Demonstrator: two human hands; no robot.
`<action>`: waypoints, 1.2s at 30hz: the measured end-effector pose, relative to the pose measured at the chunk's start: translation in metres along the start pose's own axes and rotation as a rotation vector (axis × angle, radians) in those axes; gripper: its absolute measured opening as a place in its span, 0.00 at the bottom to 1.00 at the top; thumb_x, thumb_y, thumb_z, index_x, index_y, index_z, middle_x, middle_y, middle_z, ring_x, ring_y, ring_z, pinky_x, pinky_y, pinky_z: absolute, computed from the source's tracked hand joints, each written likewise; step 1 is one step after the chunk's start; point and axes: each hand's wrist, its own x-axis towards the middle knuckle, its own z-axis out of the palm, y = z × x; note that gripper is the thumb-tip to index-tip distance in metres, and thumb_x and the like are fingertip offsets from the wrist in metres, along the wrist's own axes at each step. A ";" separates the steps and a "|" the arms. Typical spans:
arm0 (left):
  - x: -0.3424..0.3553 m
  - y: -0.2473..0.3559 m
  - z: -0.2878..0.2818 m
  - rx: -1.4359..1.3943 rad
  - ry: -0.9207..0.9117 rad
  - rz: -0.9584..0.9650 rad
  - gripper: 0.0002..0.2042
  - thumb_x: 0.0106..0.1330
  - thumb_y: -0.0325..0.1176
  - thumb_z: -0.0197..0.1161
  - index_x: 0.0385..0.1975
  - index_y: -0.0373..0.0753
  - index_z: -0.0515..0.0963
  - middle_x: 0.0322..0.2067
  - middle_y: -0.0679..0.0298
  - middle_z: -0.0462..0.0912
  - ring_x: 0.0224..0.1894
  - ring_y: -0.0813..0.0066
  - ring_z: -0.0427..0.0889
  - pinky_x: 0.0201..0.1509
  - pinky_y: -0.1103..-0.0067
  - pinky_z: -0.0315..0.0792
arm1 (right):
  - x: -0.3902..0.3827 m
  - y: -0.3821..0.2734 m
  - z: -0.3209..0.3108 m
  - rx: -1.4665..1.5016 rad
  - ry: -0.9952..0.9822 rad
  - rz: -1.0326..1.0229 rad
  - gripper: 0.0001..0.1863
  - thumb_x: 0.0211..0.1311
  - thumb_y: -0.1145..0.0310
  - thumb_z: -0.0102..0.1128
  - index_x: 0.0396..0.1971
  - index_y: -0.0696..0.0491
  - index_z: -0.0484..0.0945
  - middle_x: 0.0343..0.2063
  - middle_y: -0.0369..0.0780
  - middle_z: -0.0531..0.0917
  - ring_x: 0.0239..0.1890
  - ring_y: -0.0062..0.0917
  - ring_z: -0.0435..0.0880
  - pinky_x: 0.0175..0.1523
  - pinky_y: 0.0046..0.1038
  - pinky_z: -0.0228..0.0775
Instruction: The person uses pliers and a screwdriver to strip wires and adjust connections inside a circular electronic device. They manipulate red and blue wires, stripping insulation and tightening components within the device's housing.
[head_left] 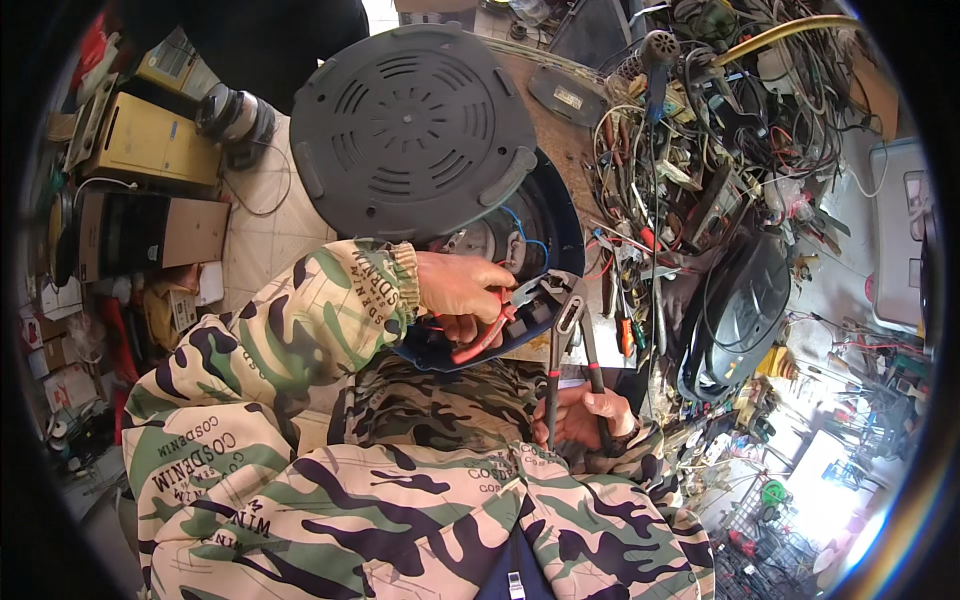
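A round dark blue appliance housing [568, 205] lies before me, its inside exposed, with a blue wire [530, 240] and a rounded metal part [472, 241] in it. My left hand [465, 288] reaches over the near part and is closed round red-handled pliers [482, 340]; their jaws are partly hidden by the fingers. At the near right rim, large slip-joint pliers [567, 322] with black and red handles have their jaws against the housing; what exactly they bite on is unclear. My right hand [583, 414] is wrapped about those handles, below the rim.
A black round vented base cover [405, 118] leans over the housing's far left. To the right are heaped tools and cables [690, 150], screwdrivers [627, 335] and a black oval appliance shell [745, 315]. Boxes [150, 140] and a small motor-like part [232, 118] stand left.
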 end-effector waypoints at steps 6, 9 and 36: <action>0.010 -0.013 0.001 -0.002 0.079 0.105 0.23 0.68 0.32 0.72 0.60 0.30 0.73 0.45 0.58 0.88 0.40 0.76 0.83 0.46 0.76 0.78 | -0.003 -0.001 0.001 0.019 0.015 0.013 0.41 0.71 0.41 0.58 0.64 0.67 0.73 0.54 0.52 0.83 0.56 0.41 0.84 0.63 0.43 0.73; 0.003 -0.004 0.005 0.280 0.152 0.250 0.27 0.59 0.35 0.79 0.54 0.28 0.77 0.42 0.60 0.87 0.42 0.73 0.83 0.49 0.71 0.78 | -0.004 0.003 -0.001 0.044 0.005 0.017 0.41 0.72 0.42 0.58 0.65 0.68 0.72 0.54 0.52 0.83 0.57 0.40 0.84 0.65 0.43 0.72; 0.000 -0.006 0.062 1.358 0.982 0.271 0.34 0.43 0.26 0.74 0.58 0.36 0.76 0.53 0.51 0.70 0.53 0.48 0.76 0.54 0.60 0.77 | 0.004 0.019 -0.002 0.235 -0.048 -0.012 0.39 0.76 0.52 0.58 0.69 0.72 0.66 0.62 0.57 0.80 0.64 0.41 0.81 0.70 0.41 0.69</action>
